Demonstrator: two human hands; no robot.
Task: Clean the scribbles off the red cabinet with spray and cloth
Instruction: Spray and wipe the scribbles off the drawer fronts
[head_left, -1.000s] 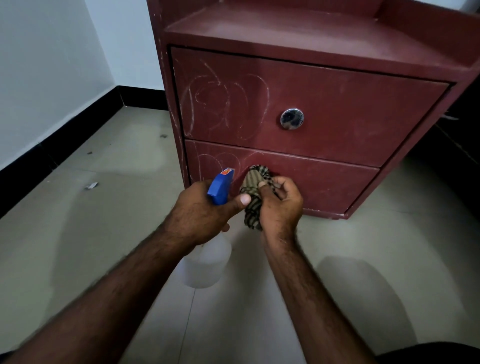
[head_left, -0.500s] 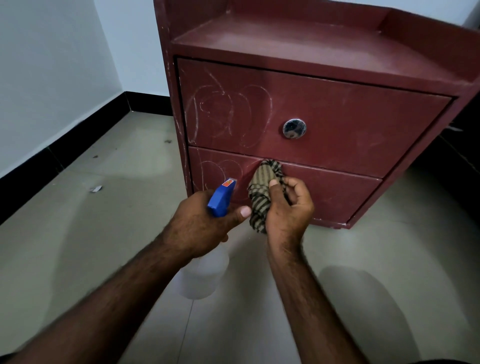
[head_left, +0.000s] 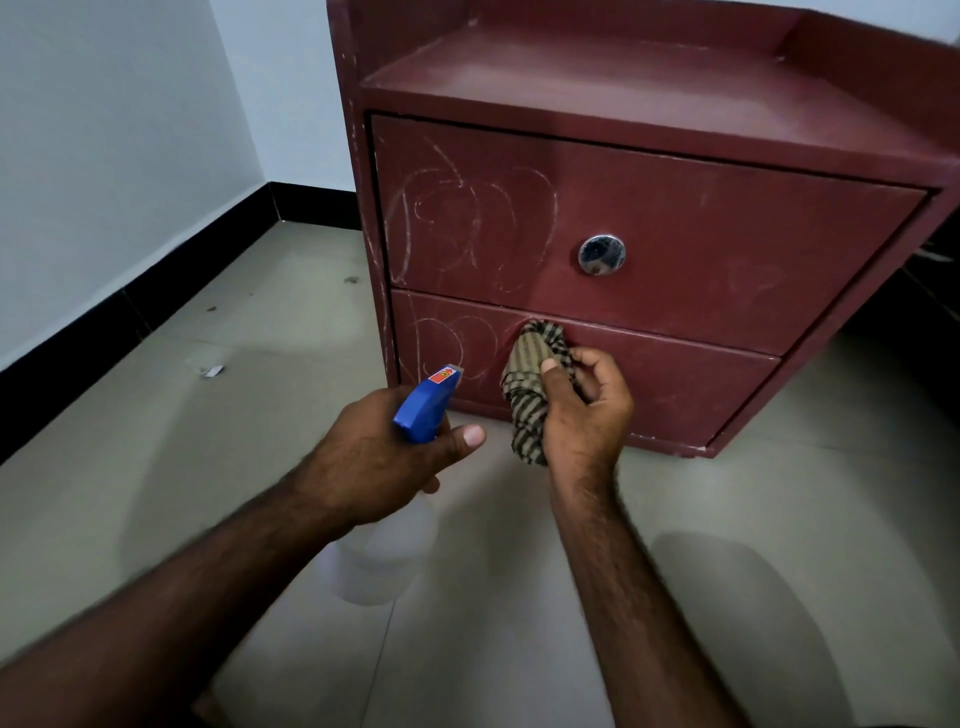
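The left hand is wrapped tight round the spray bottle, and its blue top points at the cabinet. Just beside it, the right hand grips the stripy cloth. A second ago the cloth was lower down. Now it has slid up the bottom drawer and its top touches the line under the top drawer. The white scribbles look the same on both drawers, left of the shiny knob. So I think the rubbing has only just begun, and most of the cleaning is left to do.
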